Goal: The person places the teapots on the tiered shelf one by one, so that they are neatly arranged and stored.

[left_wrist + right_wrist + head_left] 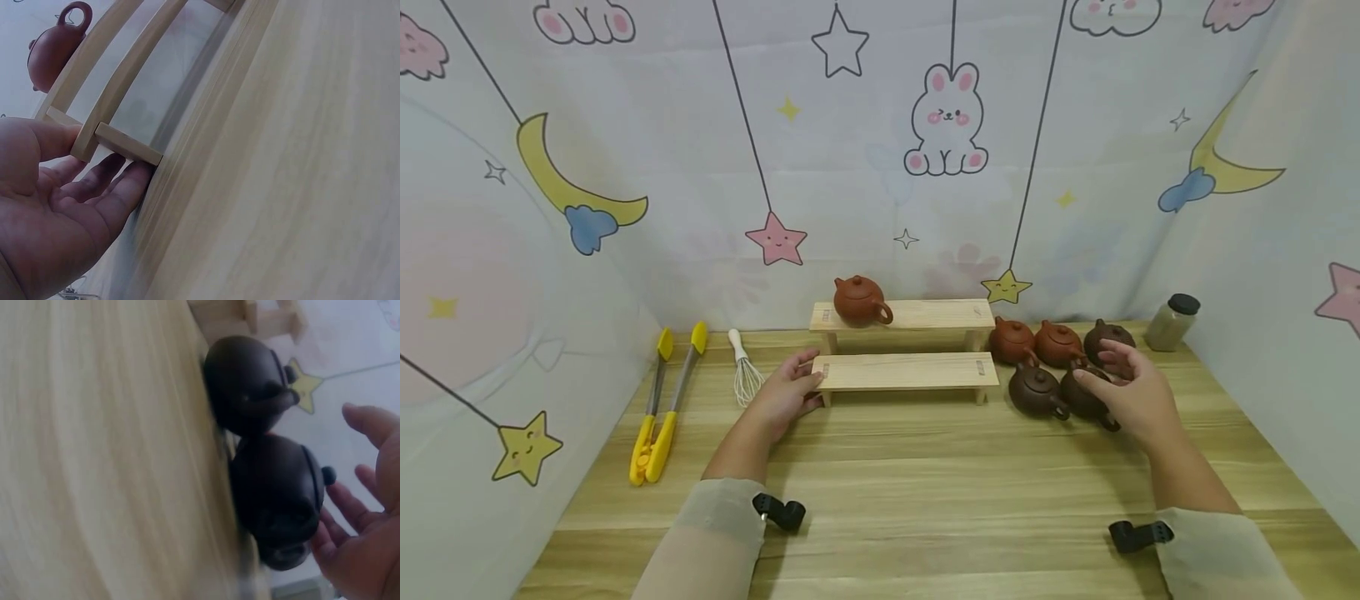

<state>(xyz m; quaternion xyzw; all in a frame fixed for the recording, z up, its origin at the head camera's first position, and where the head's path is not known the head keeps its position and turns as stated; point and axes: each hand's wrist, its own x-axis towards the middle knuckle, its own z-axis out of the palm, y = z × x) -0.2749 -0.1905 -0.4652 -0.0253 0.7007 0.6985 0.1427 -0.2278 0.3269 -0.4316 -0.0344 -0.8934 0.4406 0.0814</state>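
Note:
My left hand (786, 392) holds the left end of the front, lower wooden step shelf (906, 372). In the left wrist view its thumb is on the board's edge and its fingers reach beside the leg (128, 144). A red-brown clay teapot (858, 300) stands on the left part of the rear, higher shelf (936, 314). My right hand (1138, 400) hovers with spread fingers at a dark brown teapot (278, 481), its fingertips close by the lid. Another dark teapot (1036, 390) sits just left of that one.
Behind these stand two red-brown teapots (1012, 340) and a third dark one (1108, 335). A black-lidded jar (1172, 323) is at the back right. Left of the shelves lie a whisk (746, 375) and yellow-handled tongs (658, 442). Printed cloth walls enclose the wooden table (940, 500).

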